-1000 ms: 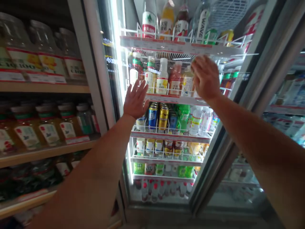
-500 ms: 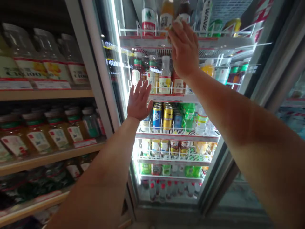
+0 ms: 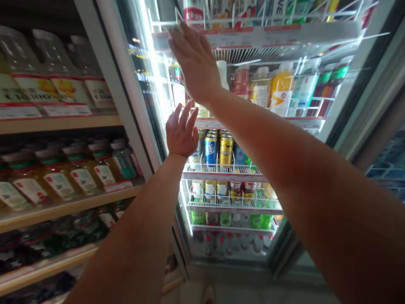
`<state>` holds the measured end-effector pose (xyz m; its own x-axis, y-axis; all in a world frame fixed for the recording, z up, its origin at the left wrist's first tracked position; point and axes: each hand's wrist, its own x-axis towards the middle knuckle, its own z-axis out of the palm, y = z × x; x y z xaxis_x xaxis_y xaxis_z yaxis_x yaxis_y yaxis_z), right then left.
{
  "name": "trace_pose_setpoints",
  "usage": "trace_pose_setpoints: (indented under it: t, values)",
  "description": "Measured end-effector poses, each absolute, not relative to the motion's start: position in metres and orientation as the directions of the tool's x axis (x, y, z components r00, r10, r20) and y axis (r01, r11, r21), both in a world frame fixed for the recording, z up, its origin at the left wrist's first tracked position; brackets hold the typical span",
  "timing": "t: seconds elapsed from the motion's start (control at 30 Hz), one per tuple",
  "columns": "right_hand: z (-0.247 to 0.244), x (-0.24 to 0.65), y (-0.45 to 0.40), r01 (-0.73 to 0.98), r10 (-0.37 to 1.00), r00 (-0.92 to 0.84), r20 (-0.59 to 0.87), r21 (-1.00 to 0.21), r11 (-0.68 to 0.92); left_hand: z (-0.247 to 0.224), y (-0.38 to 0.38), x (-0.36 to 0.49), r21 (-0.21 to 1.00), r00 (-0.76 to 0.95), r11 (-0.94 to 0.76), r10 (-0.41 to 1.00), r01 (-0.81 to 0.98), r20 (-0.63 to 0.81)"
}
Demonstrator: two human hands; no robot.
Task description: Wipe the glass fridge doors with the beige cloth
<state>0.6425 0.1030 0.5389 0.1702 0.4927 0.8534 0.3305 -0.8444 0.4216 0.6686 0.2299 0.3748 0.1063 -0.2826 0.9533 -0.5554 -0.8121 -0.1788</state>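
Observation:
My left hand (image 3: 182, 133) is raised with its fingers apart, palm toward the glass front (image 3: 141, 84) of a lit drinks fridge. It seems to rest on the glass near the left frame. Higher up, my right hand (image 3: 198, 63) lies slanted across the upper left of the glass, partly smeared by motion. A small pale cloth (image 3: 173, 30) shows at its fingertips; most of it is hidden under the hand. Behind the hands are bottles, including an orange juice bottle (image 3: 282, 88), with a blue can (image 3: 211, 150) and a gold can (image 3: 226, 150) lower down.
Wooden shelves (image 3: 72, 200) with several bottles (image 3: 84, 179) stand at the left. The fridge's metal door frame (image 3: 109, 80) runs between them and the glass. Another fridge door (image 3: 384, 160) is at the right. The floor (image 3: 234, 292) shows at the bottom.
My right hand has swept left and slightly down across the glass, from the upper middle to the upper left. My left hand stays almost in place. The view has shifted slightly.

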Motion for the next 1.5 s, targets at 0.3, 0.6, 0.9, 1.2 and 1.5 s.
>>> trace_pose_setpoints:
  t: [0.3,0.6,0.9,1.2,1.5]
  values:
    - [0.567,0.623,0.083,0.243,0.688,0.245,0.683,0.644,-0.725,0.374,0.232,0.671,-0.252,0.051,-0.834,-0.317,-0.490,0.947]
    - [0.511,0.626,0.035,0.379,0.613,0.239,0.753,0.509,-0.773,0.379,0.226,0.668,-0.145,0.241,-0.834,-0.314,-0.533,0.918]
    - [0.521,0.591,-0.059,0.228,0.300,0.243,0.922,0.246,-0.942,0.377,0.230,0.685,-0.155,0.186,-0.831,-0.294,-0.533,0.937]
    - [0.501,0.581,-0.130,0.223,0.517,0.260,0.815,0.470,-0.854,0.375,0.232,0.692,-0.223,0.117,-0.816,-0.333,-0.534,0.936]
    - [0.453,0.587,-0.148,0.114,0.398,0.072,0.914,0.389,-0.914,0.378,0.235,0.699,-0.325,0.037,-0.882,-0.358,-0.340,0.933]
